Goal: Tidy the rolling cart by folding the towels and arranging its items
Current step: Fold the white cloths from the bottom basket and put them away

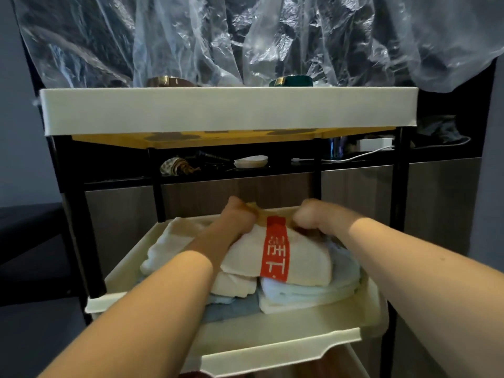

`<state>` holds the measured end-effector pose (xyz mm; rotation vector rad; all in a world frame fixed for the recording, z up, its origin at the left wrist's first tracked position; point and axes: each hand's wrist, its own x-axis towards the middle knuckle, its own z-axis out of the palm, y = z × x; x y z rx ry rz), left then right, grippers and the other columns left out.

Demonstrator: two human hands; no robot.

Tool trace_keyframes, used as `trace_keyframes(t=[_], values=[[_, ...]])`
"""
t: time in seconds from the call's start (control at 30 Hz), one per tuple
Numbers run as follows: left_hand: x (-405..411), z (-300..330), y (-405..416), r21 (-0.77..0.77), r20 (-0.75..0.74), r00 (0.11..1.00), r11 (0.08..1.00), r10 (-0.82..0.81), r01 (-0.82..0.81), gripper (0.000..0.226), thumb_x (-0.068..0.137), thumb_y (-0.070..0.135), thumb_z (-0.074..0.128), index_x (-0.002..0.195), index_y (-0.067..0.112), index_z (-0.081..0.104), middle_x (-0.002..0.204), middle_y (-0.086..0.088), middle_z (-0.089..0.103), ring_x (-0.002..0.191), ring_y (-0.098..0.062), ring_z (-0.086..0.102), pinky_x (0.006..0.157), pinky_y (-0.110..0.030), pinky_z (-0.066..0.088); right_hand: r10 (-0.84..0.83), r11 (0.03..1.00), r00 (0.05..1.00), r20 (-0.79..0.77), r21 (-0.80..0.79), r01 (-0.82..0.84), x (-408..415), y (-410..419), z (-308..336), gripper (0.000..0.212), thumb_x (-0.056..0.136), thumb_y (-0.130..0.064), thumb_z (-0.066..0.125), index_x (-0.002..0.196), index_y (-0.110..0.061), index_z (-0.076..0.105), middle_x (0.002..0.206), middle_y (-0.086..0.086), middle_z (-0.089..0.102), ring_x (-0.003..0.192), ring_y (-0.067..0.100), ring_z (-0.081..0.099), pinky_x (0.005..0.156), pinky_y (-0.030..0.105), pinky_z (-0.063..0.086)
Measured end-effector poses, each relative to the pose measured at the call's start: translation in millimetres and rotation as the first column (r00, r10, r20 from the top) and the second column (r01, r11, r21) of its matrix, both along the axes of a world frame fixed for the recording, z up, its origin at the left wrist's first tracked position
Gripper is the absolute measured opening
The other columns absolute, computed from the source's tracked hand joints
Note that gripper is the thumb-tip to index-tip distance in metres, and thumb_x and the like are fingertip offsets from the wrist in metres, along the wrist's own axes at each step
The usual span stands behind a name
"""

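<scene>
Both hands, left hand and right hand, had their fingers curled onto the far edge of the red-banded cream towel, which lay atop the stack in the cart's middle tray, long axis running toward the person.

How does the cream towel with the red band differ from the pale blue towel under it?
The cream towel carries a red printed band; the pale blue towel is plain. The cream one lies on top, gripped at its far edge by the left hand and the right hand; no hand touches the blue one beneath. Both are folded and lie in the cart's middle tray.
</scene>
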<state>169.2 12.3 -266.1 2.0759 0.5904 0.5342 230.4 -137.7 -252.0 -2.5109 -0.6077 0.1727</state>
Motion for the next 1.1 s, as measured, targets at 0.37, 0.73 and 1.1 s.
trace_keyframes(t=[0.37,0.73,1.1], values=[[-50,18,-17,-0.432,-0.040,0.984,0.891,-0.172,0.138,0.030,0.095,0.032,0.056,0.109,0.008,0.067,0.100,-0.016,0.076,0.096,-0.033,0.072,0.090,-0.050,0.056,-0.017,0.965,0.982,-0.189,0.255,0.066,-26,-25,40,0.016,0.084,0.003,0.045,0.086,-0.008,0.057,0.090,0.016,0.063,0.085,0.032,0.065,0.087,0.043,0.055],[-14,-12,-55,0.064,-0.120,0.992,0.998,0.035,-0.028,0.041,0.096,0.019,0.052,0.132,-0.002,0.047,0.134,-0.022,0.054,0.119,-0.037,0.056,0.098,-0.043,0.045,-0.103,0.963,0.941,0.324,-0.205,0.176,-13,-22,7,0.054,0.096,-0.024,0.046,0.145,-0.005,0.033,0.147,0.020,0.037,0.127,0.037,0.047,0.095,0.042,0.044],[-8,-50,-23,0.622,-0.449,0.892,0.700,-0.049,0.351,0.059,0.097,0.047,0.017,0.147,0.023,0.036,0.154,-0.009,0.038,0.140,-0.035,0.035,0.117,-0.057,0.018,0.005,0.848,0.942,0.335,-0.500,0.173,-1,1,-48,0.063,0.096,-0.038,0.021,0.150,-0.007,0.028,0.160,0.018,0.016,0.147,0.036,0.007,0.119,0.049,-0.001]])
